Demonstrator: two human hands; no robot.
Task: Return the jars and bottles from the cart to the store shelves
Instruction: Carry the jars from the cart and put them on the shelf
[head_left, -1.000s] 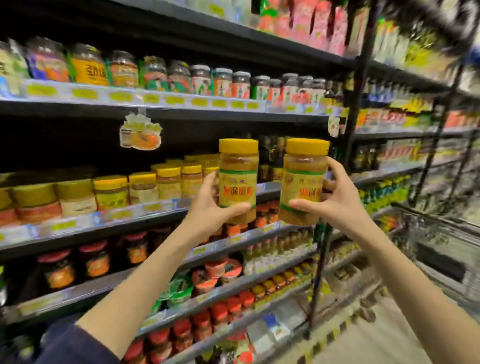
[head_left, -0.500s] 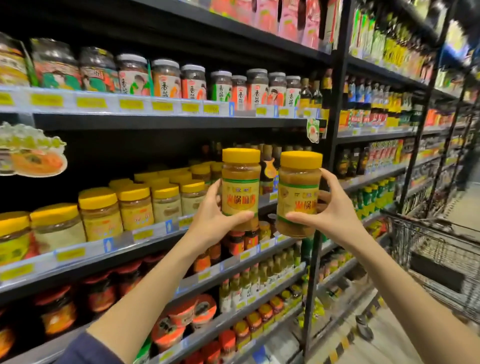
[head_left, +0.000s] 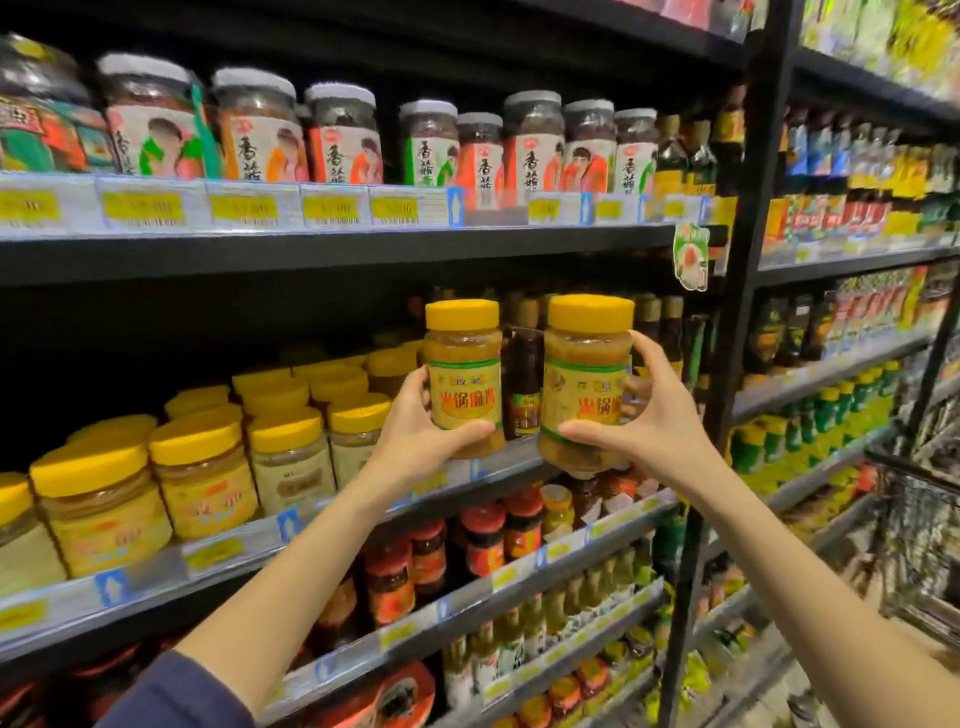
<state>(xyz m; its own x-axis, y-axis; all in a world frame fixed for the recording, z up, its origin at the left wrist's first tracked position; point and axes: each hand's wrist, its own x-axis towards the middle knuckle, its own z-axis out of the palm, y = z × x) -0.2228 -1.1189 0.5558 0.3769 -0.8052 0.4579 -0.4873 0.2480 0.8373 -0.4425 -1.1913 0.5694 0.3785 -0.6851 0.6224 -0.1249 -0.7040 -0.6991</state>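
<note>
Both hands are raised in front of the shelves, each wrapped around a yellow-lidded jar held upright. Left hand (head_left: 415, 441) grips the left jar (head_left: 464, 376) from its left side, thumb pressed across the lower front under the label and fingers curled out of sight behind. Right hand (head_left: 649, 431) grips the right jar (head_left: 587, 382) from its right side, thumb laid across the lower front of the label, the other fingers wrapped round the far side. The two jars stand side by side at about the same height with a narrow gap between them, not touching; a dark bottle (head_left: 524, 384) on the shelf shows through that gap.

The jars are held just above the front edge of the middle shelf (head_left: 244, 545), at the right end of a row of similar yellow-lidded jars (head_left: 202, 467) that fills that shelf to the left. Whether the left jar's base rests on the shelf edge cannot be told; the right jar hangs clear, in front of the shelf. On the shelf above stands a row of white-lidded jars (head_left: 343, 137) behind yellow price tags. Below are red-lidded jars (head_left: 480, 538) and small bottles. A black upright post (head_left: 737, 312) divides the shelving to the right, and part of a wire cart (head_left: 924, 519) shows at the right edge.
</note>
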